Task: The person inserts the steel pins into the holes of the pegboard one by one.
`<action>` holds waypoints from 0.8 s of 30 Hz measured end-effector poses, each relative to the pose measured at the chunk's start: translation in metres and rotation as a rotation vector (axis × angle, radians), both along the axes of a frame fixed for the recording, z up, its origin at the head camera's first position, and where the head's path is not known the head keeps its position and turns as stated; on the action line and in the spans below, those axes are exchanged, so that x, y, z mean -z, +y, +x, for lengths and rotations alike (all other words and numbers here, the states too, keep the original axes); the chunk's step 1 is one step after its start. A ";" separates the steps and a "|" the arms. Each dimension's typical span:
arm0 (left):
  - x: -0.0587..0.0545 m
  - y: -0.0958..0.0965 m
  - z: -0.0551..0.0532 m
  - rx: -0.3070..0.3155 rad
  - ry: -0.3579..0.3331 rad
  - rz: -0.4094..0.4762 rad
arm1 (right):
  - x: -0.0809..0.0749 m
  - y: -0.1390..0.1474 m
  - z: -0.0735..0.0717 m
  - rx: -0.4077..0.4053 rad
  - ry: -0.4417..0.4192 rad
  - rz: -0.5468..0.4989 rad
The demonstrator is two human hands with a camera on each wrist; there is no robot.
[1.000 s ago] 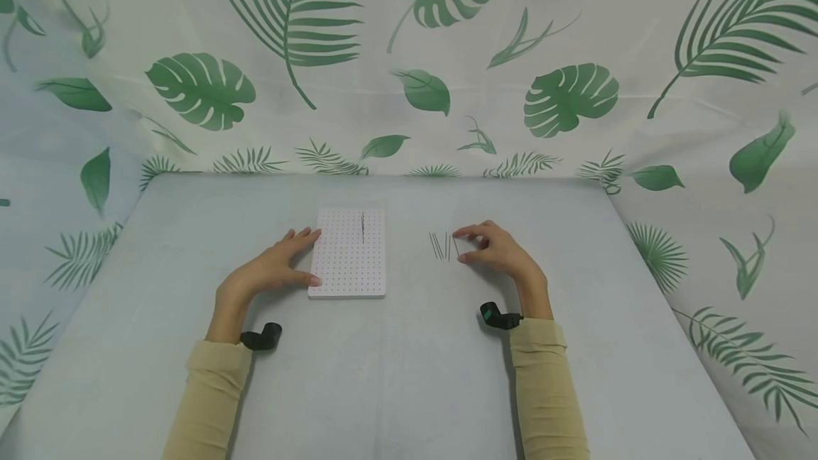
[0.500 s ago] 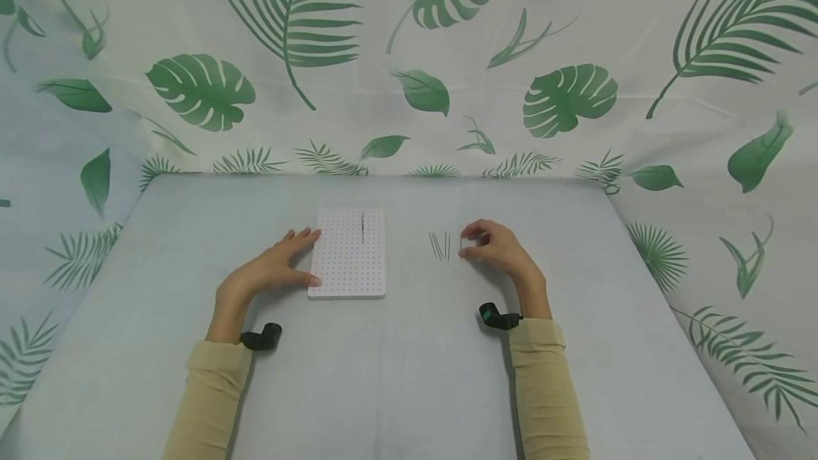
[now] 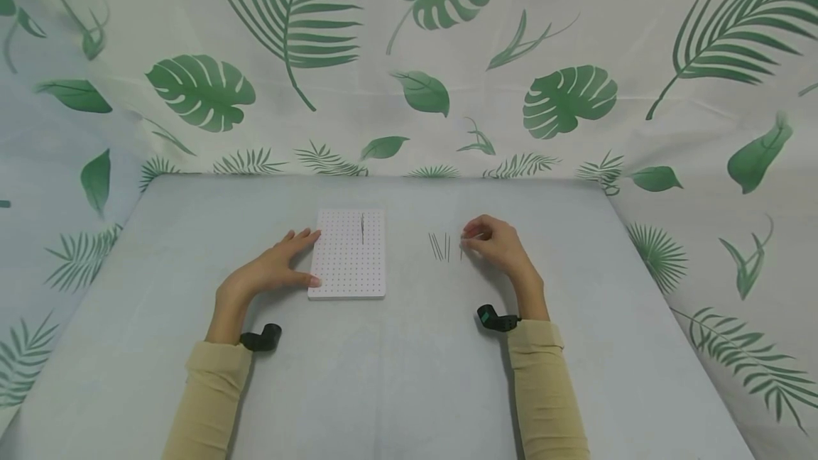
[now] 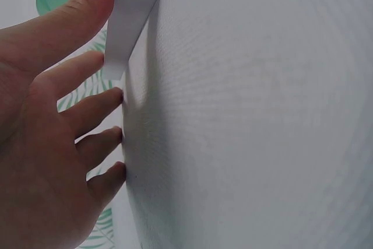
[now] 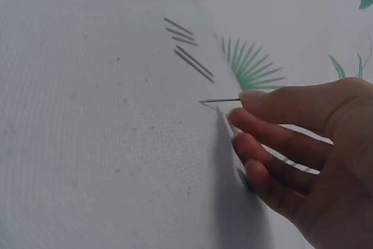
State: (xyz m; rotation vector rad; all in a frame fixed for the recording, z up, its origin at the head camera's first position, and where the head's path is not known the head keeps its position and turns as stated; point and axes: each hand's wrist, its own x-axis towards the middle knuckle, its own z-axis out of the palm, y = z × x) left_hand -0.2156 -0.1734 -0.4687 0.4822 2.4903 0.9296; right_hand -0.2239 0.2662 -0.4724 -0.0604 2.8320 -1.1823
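Note:
A white board with a grid of small holes (image 3: 348, 254) lies on the table, and a thin dark pin (image 3: 363, 228) stands in its upper right part. My left hand (image 3: 271, 265) rests along the board's left edge, thumb at the near corner and fingertips farther up. In the left wrist view that thumb (image 4: 87, 13) touches the board's side (image 4: 131, 21). To the right, my right hand (image 3: 501, 243) pinches one thin metal pin (image 5: 220, 101) by its end between thumb and finger. Its free tip points down close over the tabletop.
Several loose pins (image 3: 439, 246) lie roughly in a row between the board and my right hand. The pale tabletop (image 3: 409, 375) meets a leaf-printed cloth (image 3: 473, 98) at the back and sides. A small black camera sits at each wrist.
My right hand has shifted slightly right, away from the loose pins. Its thumb has come up toward the fingers, and the pin hangs from their tips. The left hand and board stay still.

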 end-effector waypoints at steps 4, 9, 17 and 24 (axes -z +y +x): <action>0.000 0.000 0.000 0.003 0.002 -0.002 | -0.001 -0.003 0.000 0.009 0.002 -0.043; -0.002 0.000 0.001 0.001 0.001 -0.004 | -0.001 -0.006 0.000 0.017 -0.011 -0.109; -0.005 0.003 0.003 0.004 0.008 0.010 | -0.001 -0.009 -0.001 0.024 0.005 -0.134; -0.005 0.003 0.004 0.004 0.009 0.007 | 0.000 -0.012 -0.001 0.015 0.000 -0.171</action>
